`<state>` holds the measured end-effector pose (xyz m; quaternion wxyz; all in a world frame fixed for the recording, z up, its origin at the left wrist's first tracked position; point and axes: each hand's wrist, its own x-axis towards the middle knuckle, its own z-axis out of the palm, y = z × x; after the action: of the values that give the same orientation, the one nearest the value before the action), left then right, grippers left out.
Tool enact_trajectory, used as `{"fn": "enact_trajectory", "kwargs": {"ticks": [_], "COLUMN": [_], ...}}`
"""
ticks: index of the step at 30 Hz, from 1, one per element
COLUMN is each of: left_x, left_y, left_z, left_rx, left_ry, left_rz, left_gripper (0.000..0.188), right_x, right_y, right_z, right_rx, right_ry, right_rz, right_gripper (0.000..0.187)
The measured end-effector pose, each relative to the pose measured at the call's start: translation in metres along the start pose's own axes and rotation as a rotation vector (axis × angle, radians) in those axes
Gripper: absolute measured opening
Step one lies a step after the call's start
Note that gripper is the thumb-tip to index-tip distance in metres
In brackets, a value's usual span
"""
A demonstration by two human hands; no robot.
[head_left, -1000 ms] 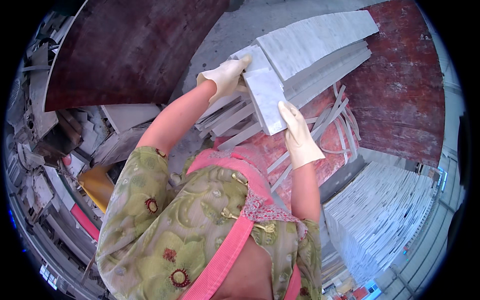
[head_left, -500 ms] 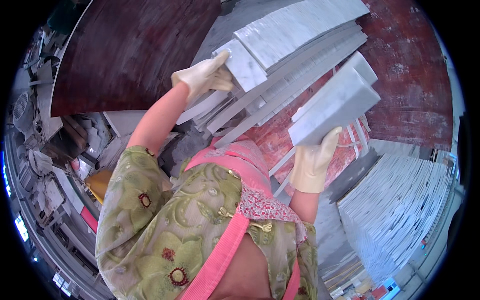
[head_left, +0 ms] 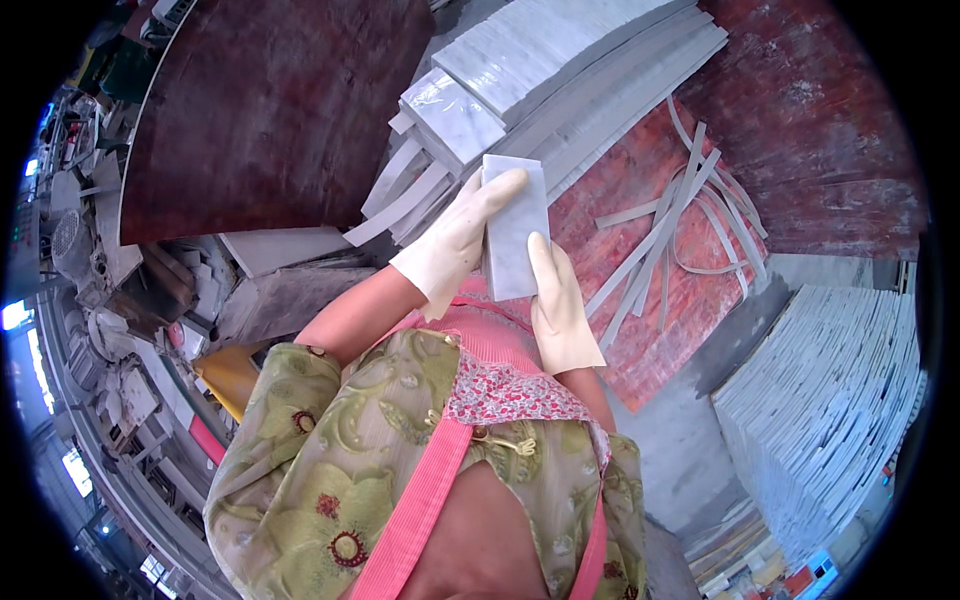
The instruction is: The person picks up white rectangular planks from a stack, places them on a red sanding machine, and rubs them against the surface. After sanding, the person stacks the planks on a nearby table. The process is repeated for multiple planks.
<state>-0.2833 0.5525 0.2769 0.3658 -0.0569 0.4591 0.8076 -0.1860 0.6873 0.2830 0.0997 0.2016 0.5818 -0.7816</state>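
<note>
Pale marble tiles (head_left: 520,240), a small stack with edges lined up, stand in front of my chest. My left hand (head_left: 455,240), in a cream rubber glove, grips their left side with its thumb across the upper face. Lower on the right side my right hand (head_left: 562,310), gloved alike, closes on the same tiles, thumb on the face. The fingers behind are hidden. Just beyond my left hand, a glossy marble tile (head_left: 455,118) lies at the near end of a long row of marble tiles (head_left: 550,50).
Grey strips (head_left: 405,205) jut out below the row. Loose bands (head_left: 685,215) lie tangled on a reddish board (head_left: 610,190). Dark red panels flank the work area, left (head_left: 270,110) and right (head_left: 820,130). Many thin pale slabs (head_left: 820,410) stand stacked at lower right.
My right hand has brought the marble tiles leftward to my middle. My left hand has left the tile row and now grips them too. The bands on the reddish board are uncovered.
</note>
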Motion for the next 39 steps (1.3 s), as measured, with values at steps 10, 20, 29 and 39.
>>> {"fn": "enact_trajectory", "kwargs": {"ticks": [10,20,29,39], "left_x": [-0.002,0.027,0.057,0.112], "left_y": [0.013,0.022,0.121,0.130], "left_z": [0.015,-0.002,-0.161,-0.132], "left_rx": [0.143,0.999,0.771,0.673], "left_ry": [-0.098,0.170,0.163,0.018], "left_rz": [-0.053,0.217,0.461,0.137], "left_gripper": [0.073,0.074,0.057,0.054], "right_x": [0.017,0.035,0.090,0.127], "right_y": [-0.010,0.013,0.048,0.018], "right_z": [-0.043,-0.003,0.019,0.044], "right_rx": [-0.052,0.476,0.535,0.603], "right_ry": [-0.311,0.044,0.228,0.334], "right_rz": [-0.045,0.249,0.552,0.539], "right_gripper": [0.064,0.071,0.051,0.044]}}
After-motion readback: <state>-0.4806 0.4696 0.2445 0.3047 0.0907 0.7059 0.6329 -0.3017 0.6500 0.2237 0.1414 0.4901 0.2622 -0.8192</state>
